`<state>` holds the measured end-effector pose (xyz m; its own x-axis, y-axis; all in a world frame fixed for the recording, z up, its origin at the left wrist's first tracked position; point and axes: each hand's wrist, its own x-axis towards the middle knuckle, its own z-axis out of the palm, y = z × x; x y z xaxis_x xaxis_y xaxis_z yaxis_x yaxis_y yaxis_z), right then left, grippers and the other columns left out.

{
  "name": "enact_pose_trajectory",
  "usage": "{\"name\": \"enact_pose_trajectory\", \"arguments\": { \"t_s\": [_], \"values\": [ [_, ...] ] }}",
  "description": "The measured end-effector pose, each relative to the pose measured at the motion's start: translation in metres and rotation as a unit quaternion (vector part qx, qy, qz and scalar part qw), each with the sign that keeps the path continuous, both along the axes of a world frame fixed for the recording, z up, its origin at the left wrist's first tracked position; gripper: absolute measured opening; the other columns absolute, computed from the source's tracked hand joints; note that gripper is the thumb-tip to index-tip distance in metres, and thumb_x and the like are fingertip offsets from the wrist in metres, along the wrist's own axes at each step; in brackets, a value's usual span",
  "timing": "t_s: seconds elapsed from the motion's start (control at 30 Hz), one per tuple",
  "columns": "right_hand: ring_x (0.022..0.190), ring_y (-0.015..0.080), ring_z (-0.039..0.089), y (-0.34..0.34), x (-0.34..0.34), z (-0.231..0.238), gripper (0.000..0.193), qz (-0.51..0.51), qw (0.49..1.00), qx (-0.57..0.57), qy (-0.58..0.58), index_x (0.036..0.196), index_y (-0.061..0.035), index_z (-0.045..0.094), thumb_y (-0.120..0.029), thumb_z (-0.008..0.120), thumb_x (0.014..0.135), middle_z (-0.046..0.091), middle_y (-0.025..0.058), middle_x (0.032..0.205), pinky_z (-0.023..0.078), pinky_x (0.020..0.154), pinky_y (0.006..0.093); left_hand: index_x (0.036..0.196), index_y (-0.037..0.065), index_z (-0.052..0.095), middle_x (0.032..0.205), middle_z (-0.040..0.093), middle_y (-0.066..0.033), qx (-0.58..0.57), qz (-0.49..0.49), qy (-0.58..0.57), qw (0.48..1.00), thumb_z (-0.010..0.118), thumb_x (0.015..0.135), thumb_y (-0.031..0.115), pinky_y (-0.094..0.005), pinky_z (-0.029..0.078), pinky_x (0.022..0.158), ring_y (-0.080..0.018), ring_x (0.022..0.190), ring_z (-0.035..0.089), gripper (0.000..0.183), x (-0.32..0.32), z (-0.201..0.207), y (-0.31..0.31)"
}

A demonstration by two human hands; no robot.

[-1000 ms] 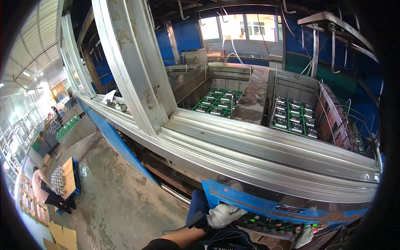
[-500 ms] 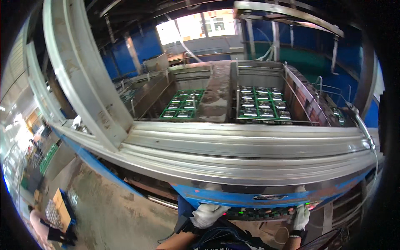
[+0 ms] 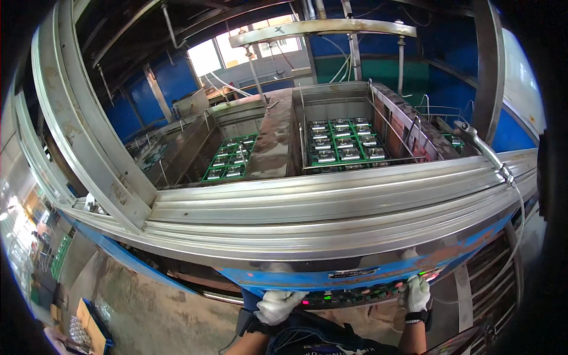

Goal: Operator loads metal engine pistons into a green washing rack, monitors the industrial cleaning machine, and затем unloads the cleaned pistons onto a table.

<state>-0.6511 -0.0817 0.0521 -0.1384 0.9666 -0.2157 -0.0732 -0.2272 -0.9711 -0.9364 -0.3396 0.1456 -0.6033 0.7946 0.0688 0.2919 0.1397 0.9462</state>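
Note:
Both my hands wear white knit gloves at a control panel [image 3: 355, 294] under the blue front edge of a machine. My left hand [image 3: 277, 306] is at the panel's left end, fingers bent together beside a red light. At the right end, my right hand [image 3: 418, 294] has its fingers curled against the panel near green and red lights. What either hand's fingertips touch is hidden. Coloured buttons line the panel between them. Beyond the metal rail [image 3: 331, 213], two open tanks hold green racks [image 3: 344, 142] of shiny metal parts. A metal beam [image 3: 331, 27] with hanging rods spans above.
A thick metal upright [image 3: 89, 118] rises at the left. A spray gun [image 3: 482, 148] with a hose lies over the rail's right end. Lower left, another person's arm [image 3: 56, 338] is near a box [image 3: 92, 322] of shiny parts. A slatted metal frame [image 3: 491, 284] stands at the right.
My view has turned to the right. The overhead beam has shifted left relative to the tanks. Both hands stay at their ends of the panel.

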Motion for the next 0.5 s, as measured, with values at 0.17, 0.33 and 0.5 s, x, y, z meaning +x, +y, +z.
{"name": "enact_pose_trajectory", "arguments": {
  "t_s": [0.17,0.33,0.5],
  "values": [
    [0.048,0.0136,0.059,-0.007,-0.01,0.016,0.017,0.016,0.999,-0.002,0.03,0.09,-0.0088,0.06,-0.023,0.056,0.1,0.065,0.0035,0.068,0.045,0.043,0.0265,0.101,0.004,0.07,0.093,0.069,-0.005,0.02,0.004,0.0,1.0,0.07,0.091,0.004,-0.027,0.053,0.077,-0.0146,0.085,0.065,0.01,-0.01,-0.03,-0.006],
    [0.055,0.0156,0.063,0.003,0.006,-0.004,0.02,0.021,0.999,0.004,-0.05,0.09,-0.0064,0.064,-0.022,0.055,0.099,0.069,0.0053,0.073,0.05,0.05,0.0305,0.117,0.008,0.066,0.095,0.069,-0.0071,-0.083,-0.066,0.075,0.991,0.068,0.096,0.024,-0.0259,0.054,0.076,-0.013,0.079,0.065,0.027,-0.003,-0.007,-0.004],
    [0.056,0.0151,0.064,-0.023,-0.01,0.069,0.025,0.023,0.991,0.004,-0.135,0.097,-0.0055,0.064,-0.026,0.051,0.1,0.071,0.0069,0.074,0.05,0.051,0.0294,0.106,0.007,0.07,0.081,0.068,-0.0022,-0.214,-0.234,-0.056,0.947,0.065,0.096,0.038,-0.0286,0.05,0.065,-0.0121,0.075,0.064,0.033,0.014,-0.023,0.006]
  ]
}}
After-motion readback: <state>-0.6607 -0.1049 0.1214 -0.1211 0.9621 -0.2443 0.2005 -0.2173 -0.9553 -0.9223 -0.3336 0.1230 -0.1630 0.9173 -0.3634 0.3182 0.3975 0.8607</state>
